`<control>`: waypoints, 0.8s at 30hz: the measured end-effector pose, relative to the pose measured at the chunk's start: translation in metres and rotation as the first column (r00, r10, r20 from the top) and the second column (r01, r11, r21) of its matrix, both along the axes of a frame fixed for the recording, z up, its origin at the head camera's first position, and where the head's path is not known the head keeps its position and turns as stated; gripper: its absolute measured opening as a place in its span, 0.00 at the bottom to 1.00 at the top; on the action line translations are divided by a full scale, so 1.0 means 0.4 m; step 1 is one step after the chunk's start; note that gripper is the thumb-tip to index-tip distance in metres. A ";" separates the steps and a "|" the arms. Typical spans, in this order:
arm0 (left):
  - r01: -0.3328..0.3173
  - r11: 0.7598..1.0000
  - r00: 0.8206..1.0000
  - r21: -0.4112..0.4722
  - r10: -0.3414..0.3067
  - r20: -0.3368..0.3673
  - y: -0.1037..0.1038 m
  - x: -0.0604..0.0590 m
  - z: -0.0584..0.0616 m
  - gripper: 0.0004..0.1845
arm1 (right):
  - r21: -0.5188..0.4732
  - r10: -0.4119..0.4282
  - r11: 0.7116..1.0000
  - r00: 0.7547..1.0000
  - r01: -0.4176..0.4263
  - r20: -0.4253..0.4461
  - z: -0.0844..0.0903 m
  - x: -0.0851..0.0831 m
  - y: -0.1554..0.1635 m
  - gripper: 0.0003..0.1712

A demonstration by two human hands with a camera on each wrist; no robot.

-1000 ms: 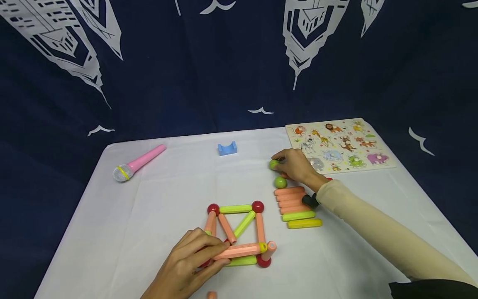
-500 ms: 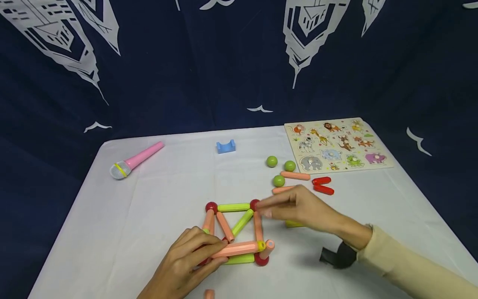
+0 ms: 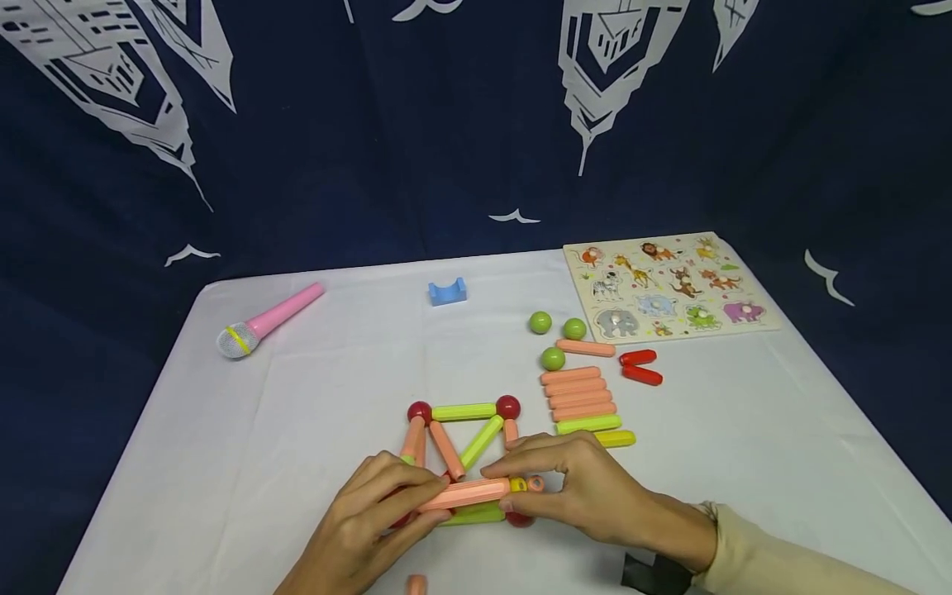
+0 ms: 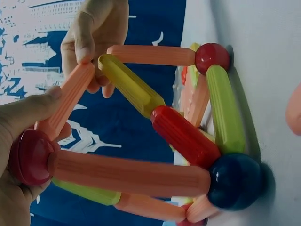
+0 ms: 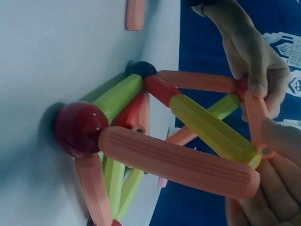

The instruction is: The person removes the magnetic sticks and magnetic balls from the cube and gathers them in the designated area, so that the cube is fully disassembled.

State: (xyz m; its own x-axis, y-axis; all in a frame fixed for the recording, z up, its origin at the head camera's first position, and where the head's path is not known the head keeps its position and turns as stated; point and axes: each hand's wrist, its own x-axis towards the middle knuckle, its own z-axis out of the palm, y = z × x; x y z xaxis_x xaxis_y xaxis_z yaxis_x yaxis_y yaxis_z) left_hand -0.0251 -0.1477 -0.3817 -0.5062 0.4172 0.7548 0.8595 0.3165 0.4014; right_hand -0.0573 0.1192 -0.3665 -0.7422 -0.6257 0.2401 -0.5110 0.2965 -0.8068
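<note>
A frame of pink, green and yellow rods joined by red balls, the rod structure [image 3: 464,450], stands near the table's front edge. My left hand [image 3: 427,504] grips its front left corner, thumb on a pink rod [image 4: 66,101] and palm round a red ball [image 4: 29,157]. My right hand [image 3: 521,487] pinches the raised front right joint, where a short pink rod [image 5: 255,117] meets a yellow rod [image 5: 211,129]. A long pink rod [image 3: 464,493] spans between both hands.
Loose green balls [image 3: 553,359], a row of pink rods [image 3: 580,392], a green rod [image 3: 587,425], a yellow one and two red stubs [image 3: 641,368] lie to the right. Farther back are an animal puzzle board [image 3: 665,285], a blue block [image 3: 448,292] and a pink microphone [image 3: 268,322].
My right hand left the green balls at the back and came forward to the structure's front right joint, which it now pinches. The left hand kept its hold.
</note>
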 end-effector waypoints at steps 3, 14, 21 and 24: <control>-0.018 1.000 0.997 -0.004 0.019 0.073 -0.011 0.009 0.002 0.17 | -0.038 -0.008 0.999 0.999 0.006 -0.046 -0.007 0.002 -0.001 0.14; -0.030 0.999 0.993 -0.018 0.032 0.110 -0.038 0.019 -0.005 0.16 | -0.112 -0.014 0.994 0.982 -0.008 -0.189 -0.006 0.008 0.002 0.13; -0.026 1.000 0.997 -0.009 0.027 0.073 -0.025 0.016 -0.009 0.16 | -0.156 -0.016 0.988 0.971 -0.022 -0.237 -0.006 0.016 0.009 0.16; -0.027 1.000 0.997 -0.011 0.028 0.076 -0.021 0.016 -0.010 0.16 | -0.171 -0.019 0.985 0.971 -0.023 -0.239 -0.011 0.020 0.009 0.16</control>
State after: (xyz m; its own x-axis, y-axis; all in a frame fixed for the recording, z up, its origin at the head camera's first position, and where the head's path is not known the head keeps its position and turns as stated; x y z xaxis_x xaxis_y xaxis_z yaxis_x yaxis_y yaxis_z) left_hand -0.0185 -0.1560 -0.3856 -0.5731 0.4098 0.7096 0.8176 0.3443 0.4615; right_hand -0.0491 0.1229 -0.3707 -0.6492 -0.5611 0.5135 -0.6951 0.1636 -0.7000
